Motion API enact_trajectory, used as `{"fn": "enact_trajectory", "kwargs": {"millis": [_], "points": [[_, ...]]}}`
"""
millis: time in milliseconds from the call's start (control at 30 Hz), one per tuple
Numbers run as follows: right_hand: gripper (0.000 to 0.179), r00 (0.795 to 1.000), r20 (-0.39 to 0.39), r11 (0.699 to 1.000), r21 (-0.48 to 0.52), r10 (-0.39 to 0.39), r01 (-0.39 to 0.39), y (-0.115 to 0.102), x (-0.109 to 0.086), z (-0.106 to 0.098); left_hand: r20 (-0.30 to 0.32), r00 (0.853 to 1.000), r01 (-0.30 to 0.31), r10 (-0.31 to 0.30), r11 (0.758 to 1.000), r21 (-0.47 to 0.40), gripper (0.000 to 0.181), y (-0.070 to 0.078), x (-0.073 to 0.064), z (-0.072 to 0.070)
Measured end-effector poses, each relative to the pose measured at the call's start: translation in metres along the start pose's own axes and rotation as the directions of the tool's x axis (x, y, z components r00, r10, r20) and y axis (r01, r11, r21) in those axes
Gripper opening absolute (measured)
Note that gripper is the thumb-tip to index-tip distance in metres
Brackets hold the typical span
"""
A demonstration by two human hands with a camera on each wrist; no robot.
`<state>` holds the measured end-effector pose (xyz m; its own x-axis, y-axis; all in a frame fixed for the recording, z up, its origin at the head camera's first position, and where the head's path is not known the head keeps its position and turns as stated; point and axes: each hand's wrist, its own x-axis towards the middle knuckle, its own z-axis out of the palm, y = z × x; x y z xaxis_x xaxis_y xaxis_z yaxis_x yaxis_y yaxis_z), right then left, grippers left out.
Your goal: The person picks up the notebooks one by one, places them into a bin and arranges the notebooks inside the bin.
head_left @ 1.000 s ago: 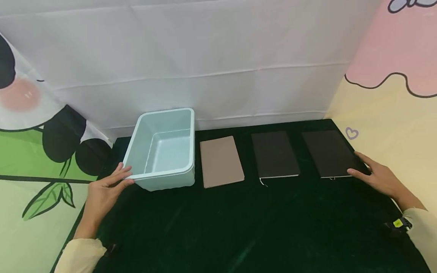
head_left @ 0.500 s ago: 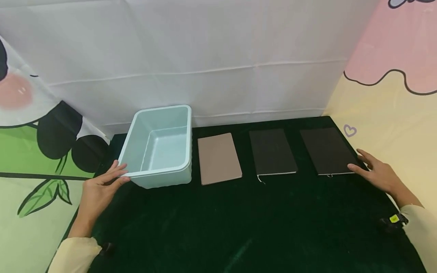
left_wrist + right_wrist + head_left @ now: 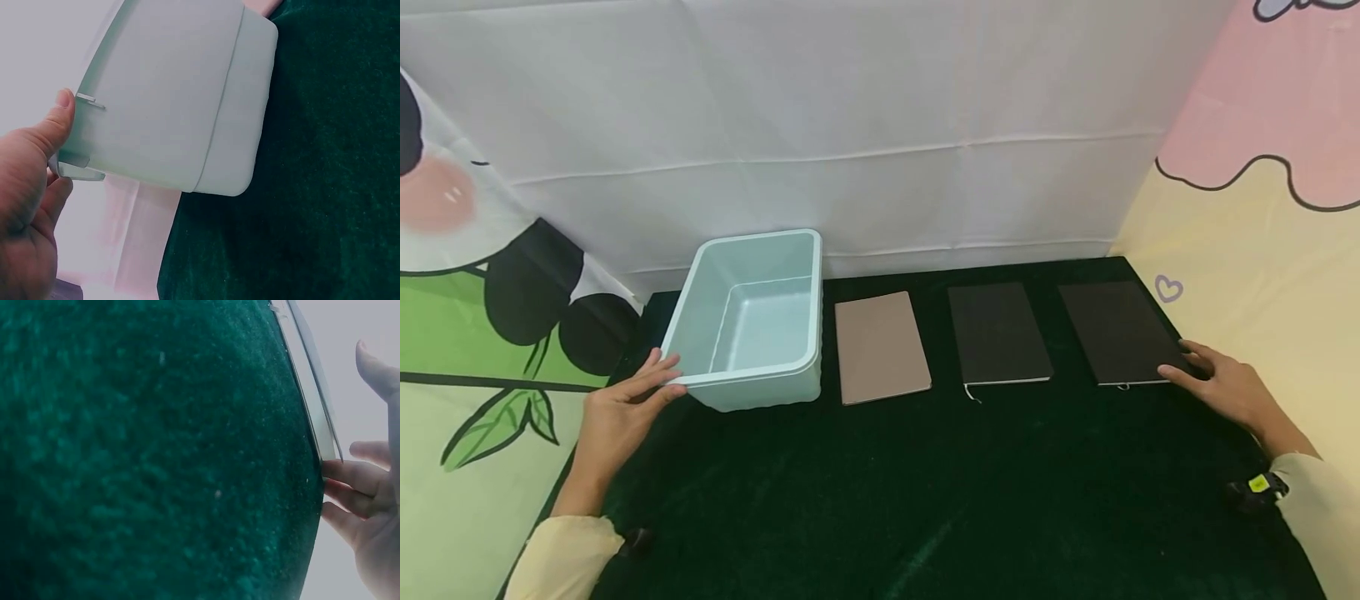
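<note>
In the head view a light blue plastic bin (image 3: pixel 775 392) stands at the left with its opening up. My left hand (image 3: pixel 613 421) pinches the near left corner of its rim. The left wrist view shows the thumb (image 3: pixel 59 119) against the bin wall (image 3: pixel 162 94) and curled fingers at the rim. At the far right lies a black notebook (image 3: pixel 1120 333). Beside its near right corner is my right hand (image 3: pixel 1228 390), thumb and fingers spread apart. In the right wrist view the fingertips (image 3: pixel 334 469) reach the end of the notebook's page edge (image 3: pixel 312 400); the thumb is raised.
Between bin and far-right notebook lie a beige notebook (image 3: pixel 882 350) and another black notebook (image 3: pixel 1000 333) with a white ribbon. Dark green cloth (image 3: pixel 865 500) covers the table. A white curtain (image 3: pixel 865 125) hangs behind; printed panels flank both sides.
The right hand has shifted slightly, its thumb now closer over the black notebook's near right corner. The left hand stays at the bin's rim. The head view has shifted a little.
</note>
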<state>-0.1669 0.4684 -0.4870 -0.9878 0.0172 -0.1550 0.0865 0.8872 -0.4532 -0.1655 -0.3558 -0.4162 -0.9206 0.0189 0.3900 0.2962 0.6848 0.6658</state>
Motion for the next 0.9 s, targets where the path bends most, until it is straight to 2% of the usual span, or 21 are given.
{"fn": "enact_trajectory", "kwargs": {"millis": [200, 567, 900], "points": [[0.09, 1.0, -0.02, 0.999, -0.029, -0.014, 0.013, 0.0, 0.002, 0.004, 0.002, 1.0, 0.003, -0.003, 1.0, -0.004, 0.029, -0.001, -0.001, -0.001], [0.091, 0.992, -0.122, 0.999, -0.033, -0.019, 0.015, 0.004, 0.005, 0.013, 0.013, 1.0, 0.025, -0.025, 1.0, -0.002, 0.029, 0.0, 0.0, -0.002], [0.084, 0.986, -0.16, 0.996, 0.079, 0.045, -0.032, -0.006, 0.002, 0.015, 0.019, 0.999, 0.037, -0.037, 0.999, 0.003, 0.029, 0.001, -0.001, -0.002]]}}
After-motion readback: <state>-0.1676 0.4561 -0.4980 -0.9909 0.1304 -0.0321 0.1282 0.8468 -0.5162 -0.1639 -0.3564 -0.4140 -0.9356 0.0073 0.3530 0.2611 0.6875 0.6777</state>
